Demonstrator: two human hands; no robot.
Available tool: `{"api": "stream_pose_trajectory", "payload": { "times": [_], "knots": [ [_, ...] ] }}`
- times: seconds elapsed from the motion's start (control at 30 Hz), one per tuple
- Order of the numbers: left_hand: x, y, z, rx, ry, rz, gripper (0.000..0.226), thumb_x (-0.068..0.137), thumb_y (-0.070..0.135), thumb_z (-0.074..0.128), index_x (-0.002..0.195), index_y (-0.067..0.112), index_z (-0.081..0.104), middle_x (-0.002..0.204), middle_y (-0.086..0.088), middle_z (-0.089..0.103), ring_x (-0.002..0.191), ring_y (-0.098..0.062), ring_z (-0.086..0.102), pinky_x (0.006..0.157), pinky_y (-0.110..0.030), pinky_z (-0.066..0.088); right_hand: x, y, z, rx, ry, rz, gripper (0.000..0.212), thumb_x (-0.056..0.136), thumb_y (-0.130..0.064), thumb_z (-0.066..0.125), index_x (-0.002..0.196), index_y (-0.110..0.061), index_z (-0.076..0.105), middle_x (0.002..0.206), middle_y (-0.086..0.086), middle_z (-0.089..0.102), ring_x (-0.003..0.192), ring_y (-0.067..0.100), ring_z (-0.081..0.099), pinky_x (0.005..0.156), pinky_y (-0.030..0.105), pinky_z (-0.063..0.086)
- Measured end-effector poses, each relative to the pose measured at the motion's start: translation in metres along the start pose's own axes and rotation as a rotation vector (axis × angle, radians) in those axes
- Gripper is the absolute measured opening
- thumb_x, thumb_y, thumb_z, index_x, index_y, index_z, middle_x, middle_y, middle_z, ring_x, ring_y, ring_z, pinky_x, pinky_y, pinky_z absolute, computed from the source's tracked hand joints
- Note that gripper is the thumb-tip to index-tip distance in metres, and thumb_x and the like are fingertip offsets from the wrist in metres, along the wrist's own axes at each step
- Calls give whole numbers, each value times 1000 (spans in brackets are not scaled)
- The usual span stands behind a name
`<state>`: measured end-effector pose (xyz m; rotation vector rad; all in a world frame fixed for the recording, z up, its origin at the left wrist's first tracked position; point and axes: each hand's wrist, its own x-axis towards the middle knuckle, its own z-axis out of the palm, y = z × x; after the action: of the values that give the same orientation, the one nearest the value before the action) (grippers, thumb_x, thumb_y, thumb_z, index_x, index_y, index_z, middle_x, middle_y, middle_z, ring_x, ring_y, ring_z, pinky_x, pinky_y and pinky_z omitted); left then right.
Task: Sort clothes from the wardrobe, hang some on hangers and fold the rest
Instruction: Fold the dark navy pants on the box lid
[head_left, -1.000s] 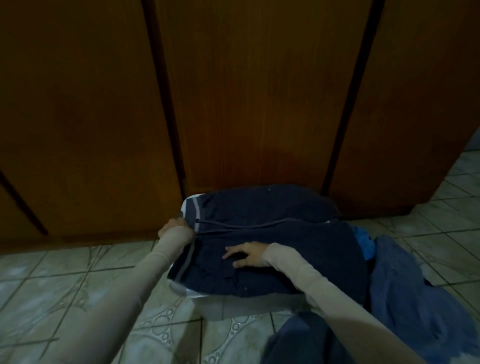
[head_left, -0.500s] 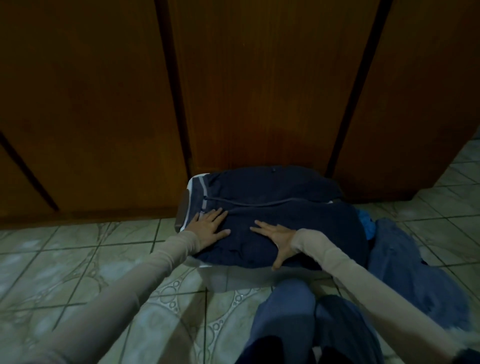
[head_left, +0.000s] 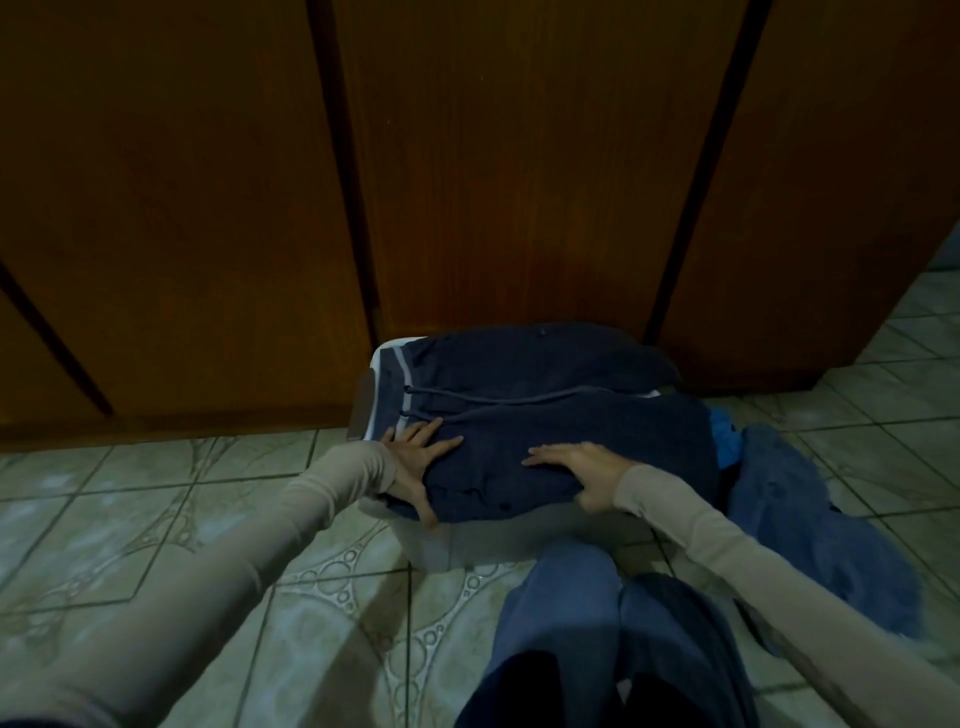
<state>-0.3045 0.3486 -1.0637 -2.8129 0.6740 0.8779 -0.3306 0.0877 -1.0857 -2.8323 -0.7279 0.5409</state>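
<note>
My left hand (head_left: 415, 457) and right hand (head_left: 582, 475), fingers flat and thumbs hooked over the near edge, pressed the folded navy drawstring garment (head_left: 545, 431) atop the white bin (head_left: 452, 540); the loose blue clothes (head_left: 810, 525) rightward remained unfolded, I judged.

Folded garment (head_left: 545, 431) on a bin (head_left: 447, 540) before wardrobe doors (head_left: 509, 171), clothes pile (head_left: 810, 519) right.

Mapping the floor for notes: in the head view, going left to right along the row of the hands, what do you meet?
Left hand → right hand → bright blue cloth → loose blue garment.
</note>
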Motion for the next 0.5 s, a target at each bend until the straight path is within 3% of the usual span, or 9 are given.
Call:
{"api": "stream_pose_trajectory", "payload": {
  "times": [0.1, 0.2, 0.33, 0.5],
  "knots": [
    [-1, 3, -7, -44, -4, -15, 98, 80, 45, 68, 148, 36, -1, 157, -5, -14, 144, -31, -6, 116, -51, 6, -4, 11, -11, 36, 39, 73, 65, 80, 7, 49, 137, -25, 45, 145, 2, 40, 133, 23, 37, 108, 31, 33],
    [-3, 9, -13, -171, 57, -29, 69, 90, 31, 57, 147, 36, 19, 158, -3, 4, 143, -28, 13, 116, -40, 19, -10, 18, -20, 1, 77, 191, 60, 82, 2, 46, 135, -27, 46, 136, 9, 47, 124, 31, 46, 96, 34, 44],
    [2, 19, -21, -155, 73, -88, 57, 95, 17, 40, 148, 27, 22, 154, -8, 23, 136, -29, 32, 110, -35, 32, -14, 23, -27, -47, 70, 324, 54, 90, -9, 48, 141, -24, 39, 142, 9, 41, 126, 30, 43, 95, 33, 41],
    [1, 27, -48, -105, 75, -163, 45, 98, 16, 35, 143, 13, 34, 146, -15, 36, 129, -31, 40, 104, -34, 34, -15, 21, -43, -20, -32, 400, 52, 95, -10, 44, 144, -20, 32, 148, 10, 33, 133, 30, 35, 103, 33, 36]
  ]
}}
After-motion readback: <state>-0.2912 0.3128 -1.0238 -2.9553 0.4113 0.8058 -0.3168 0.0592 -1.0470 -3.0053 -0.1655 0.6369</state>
